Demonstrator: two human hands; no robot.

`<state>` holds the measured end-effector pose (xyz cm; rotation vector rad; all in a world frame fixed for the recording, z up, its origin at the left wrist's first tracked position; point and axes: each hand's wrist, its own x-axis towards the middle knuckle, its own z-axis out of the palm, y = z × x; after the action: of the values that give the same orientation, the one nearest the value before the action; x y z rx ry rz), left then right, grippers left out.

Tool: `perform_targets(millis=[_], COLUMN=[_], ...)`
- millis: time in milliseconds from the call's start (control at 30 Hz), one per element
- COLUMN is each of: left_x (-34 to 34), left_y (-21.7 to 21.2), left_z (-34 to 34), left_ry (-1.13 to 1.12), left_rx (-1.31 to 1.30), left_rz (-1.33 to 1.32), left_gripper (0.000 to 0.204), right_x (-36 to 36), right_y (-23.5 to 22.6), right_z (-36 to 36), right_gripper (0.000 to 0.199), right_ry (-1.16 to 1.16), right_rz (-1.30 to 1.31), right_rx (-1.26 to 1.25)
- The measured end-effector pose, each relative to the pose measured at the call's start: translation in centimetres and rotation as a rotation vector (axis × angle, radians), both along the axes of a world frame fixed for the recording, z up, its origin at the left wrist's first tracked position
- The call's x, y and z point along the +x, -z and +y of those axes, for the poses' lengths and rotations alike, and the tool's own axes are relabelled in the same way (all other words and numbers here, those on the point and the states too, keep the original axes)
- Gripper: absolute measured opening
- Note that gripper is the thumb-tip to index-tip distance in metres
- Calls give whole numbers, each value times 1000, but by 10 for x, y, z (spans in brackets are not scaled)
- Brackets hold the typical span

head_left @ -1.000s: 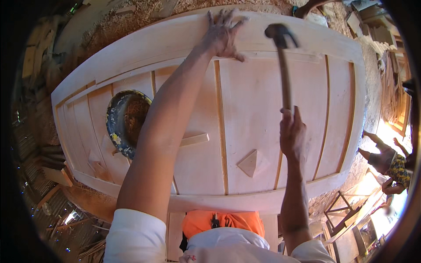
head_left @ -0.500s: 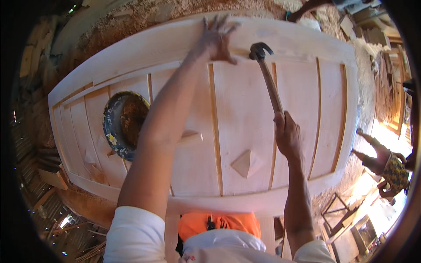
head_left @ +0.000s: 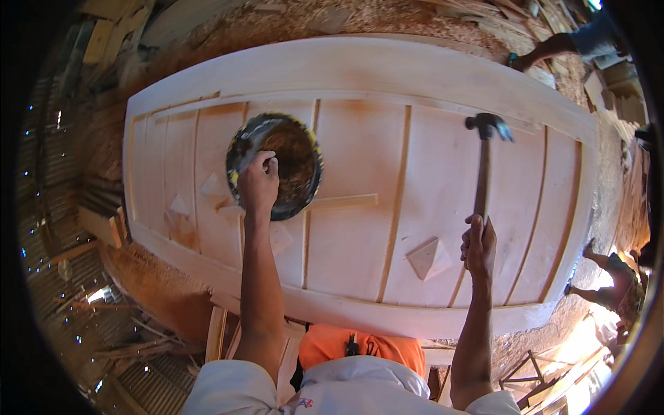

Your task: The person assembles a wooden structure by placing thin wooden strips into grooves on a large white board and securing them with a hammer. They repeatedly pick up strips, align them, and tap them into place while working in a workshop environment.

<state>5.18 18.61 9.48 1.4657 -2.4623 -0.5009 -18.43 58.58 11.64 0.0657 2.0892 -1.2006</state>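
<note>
A claw hammer (head_left: 484, 166) with a dark metal head and wooden handle is in my right hand (head_left: 478, 245), whose fingers wrap the lower handle. Its head hangs over the right half of a pale wooden panelled door (head_left: 346, 62) lying flat. My left hand (head_left: 260, 181) is at the left part of a round black container (head_left: 304, 207) with yellow spots, its fingers curled into a pinch. Whatever they hold, if anything, does not show. Brown stuff I cannot identify covers the container's inside. A pyramid-shaped wooden block (head_left: 430, 259) lies on a door panel.
Beside the container a short wooden strip (head_left: 346, 201) lies on the door. A smaller pale block (head_left: 180, 205) sits farther left. Another person's arm (head_left: 546, 52) reaches in at the far right corner, and another person (head_left: 612, 280) is at the right. Wood scraps (head_left: 114, 232) lie around.
My left hand has left the door's far edge, where its fingers were spread, and come to the container with fingers curled. The right hand keeps the hammer. The whole view has shifted.
</note>
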Motion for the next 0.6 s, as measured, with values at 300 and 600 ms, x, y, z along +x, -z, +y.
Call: perform_targets(millis=[300, 600], left_x=[14, -15], left_y=[31, 9], left_z=[40, 54], left_ry=[142, 334], left_rx=[-7, 337], left_rz=[-159, -139], left_gripper=[27, 29], right_x=[53, 52], right_y=[-4, 0], right_z=[35, 82], right_gripper=[30, 32], right_ry=[78, 82], right_rz=[-37, 39], right_rx=[10, 72])
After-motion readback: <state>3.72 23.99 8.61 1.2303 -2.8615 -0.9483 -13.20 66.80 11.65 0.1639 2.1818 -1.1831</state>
